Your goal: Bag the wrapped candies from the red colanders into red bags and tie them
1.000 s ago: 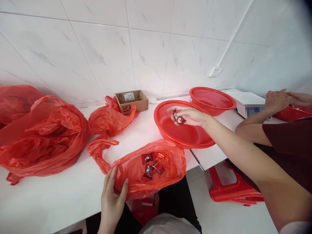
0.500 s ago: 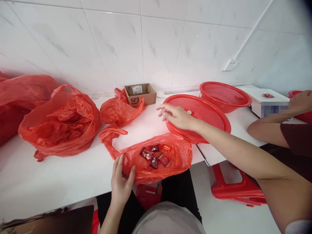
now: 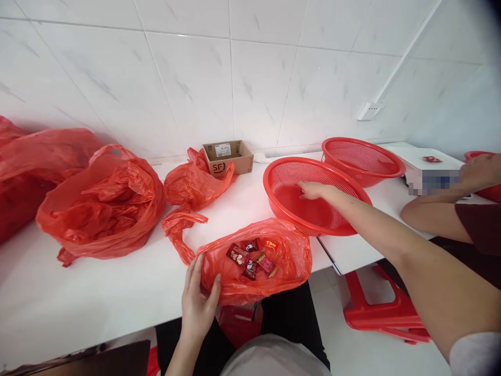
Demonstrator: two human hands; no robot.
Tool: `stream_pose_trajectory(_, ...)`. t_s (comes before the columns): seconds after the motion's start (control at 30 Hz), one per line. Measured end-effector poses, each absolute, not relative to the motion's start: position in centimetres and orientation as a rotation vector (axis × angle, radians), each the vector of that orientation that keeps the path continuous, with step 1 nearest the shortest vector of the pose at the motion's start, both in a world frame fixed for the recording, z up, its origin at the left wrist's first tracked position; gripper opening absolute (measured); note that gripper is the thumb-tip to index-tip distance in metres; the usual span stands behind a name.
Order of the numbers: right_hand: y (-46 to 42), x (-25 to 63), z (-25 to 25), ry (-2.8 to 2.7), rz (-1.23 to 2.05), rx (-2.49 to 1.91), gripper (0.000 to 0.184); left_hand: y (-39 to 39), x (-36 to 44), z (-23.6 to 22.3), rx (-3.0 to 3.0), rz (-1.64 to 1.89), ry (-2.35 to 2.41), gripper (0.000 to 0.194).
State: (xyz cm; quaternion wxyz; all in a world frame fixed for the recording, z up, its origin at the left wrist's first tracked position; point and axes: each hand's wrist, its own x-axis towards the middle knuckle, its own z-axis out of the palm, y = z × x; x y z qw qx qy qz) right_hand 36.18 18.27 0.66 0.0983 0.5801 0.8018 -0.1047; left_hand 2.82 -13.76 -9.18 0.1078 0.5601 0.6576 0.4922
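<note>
My left hand [image 3: 200, 284] grips the near-left rim of a red plastic bag [image 3: 291, 269], thumb inside and fingers outside. The bag's mouth is spread wide at the table edge. Several small wrapped snacks lie inside it, among them a dark red packet [image 3: 237, 254] and a pink-and-gold one [image 3: 266, 264]. Reaching into a red perforated basket [image 3: 279, 180], my right hand [image 3: 313, 190] points to the left with index finger and thumb apart. Nothing shows between those fingers; the hand hides part of the basket's inside.
A large red bag stuffed with bags [image 3: 99, 235] stands at left. Behind sit a crumpled red bag [image 3: 195, 185] and a small cardboard box [image 3: 230, 164]. A second basket [image 3: 362, 180] and a white scale [image 3: 418, 151] are at right, beside a co-worker's arm [image 3: 434, 214].
My right hand has moved right and down from above the basket's left rim into the basket. A small item seen there earlier is now hidden. My left hand keeps its hold.
</note>
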Motion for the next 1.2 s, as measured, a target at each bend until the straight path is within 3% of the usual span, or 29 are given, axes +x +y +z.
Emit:
stream_pose_trajectory(0.3,18.3,34.7,3.9,2.581,-1.057,1.729,0.051,-13.9,2.7,-9.2,1.635,1.454,1.929,0.061)
stream_pose_trajectory(0.47,15.1,33.7,7.4,2.657,-2.046,1.387,0.046,-13.9,2.7,-9.2,1.642,1.45,1.947,0.061)
stream_pose_trajectory(0.57,11.6,32.1,9.3,2.596,-2.287,1.19,0.043,-13.9,2.7,-9.2,1.635,1.452,1.944,0.061)
stream_pose_trajectory(0.8,4.0,27.2,9.7,2.829,-2.021,0.84,0.041,-13.8,2.7,-9.0,1.635,1.453,1.896,0.062)
stream_pose_trajectory(0.9,1.8,25.0,7.2,3.016,-1.662,0.758,0.048,-13.9,2.8,-8.8,1.642,1.468,1.886,0.062)
stream_pose_trajectory(1.03,-0.6,24.2,4.8,3.345,-1.069,0.867,0.054,-14.1,2.9,-8.6,1.644,1.486,1.87,0.066)
stream_pose_trajectory(1.13,-2.5,25.7,4.4,3.524,-0.994,1.052,0.04,-14.1,3.0,-8.5,1.66,1.478,1.875,0.067)
stream_pose_trajectory(1.2,-4.0,27.3,3.9,3.584,-0.956,1.415,0.029,-14.1,3.0,-8.5,1.677,1.474,1.868,0.066)
